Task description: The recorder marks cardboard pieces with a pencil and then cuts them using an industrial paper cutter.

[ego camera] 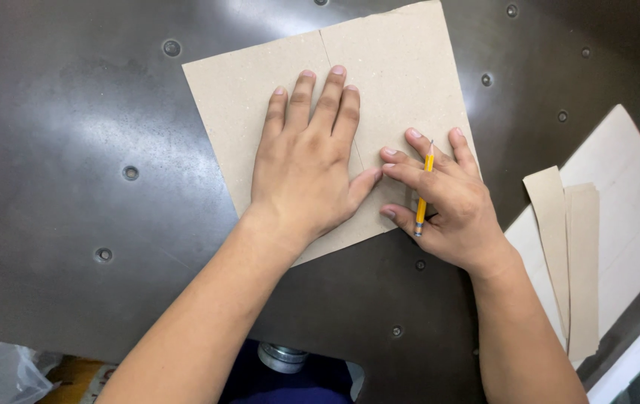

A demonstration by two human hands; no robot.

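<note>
Pressing flat on the grey-brown cardboard sheet (402, 82), the left hand (306, 168) lies open with its fingers spread and grips nothing — its palm seems to pin the sheet so that it cannot slide on the dark metal desk (73, 150). A thin pencilled line runs down the sheet from its far edge and passes under this hand. The right hand (447, 206) rests on the sheet's right part, just beside the left thumb, with a short yellow pencil (422, 191) tucked between its fingers, point away from the person; the pencil looks parked rather than writing, since the fingers lie partly flat on the card. The sheet sits askew in the middle of the desk, among round bolt heads. To the right, well apart from the hands, two narrow cardboard strips (570, 254) lie side by side on a larger pale board (634, 187) — plain offcuts with no label or print that shows.
</note>
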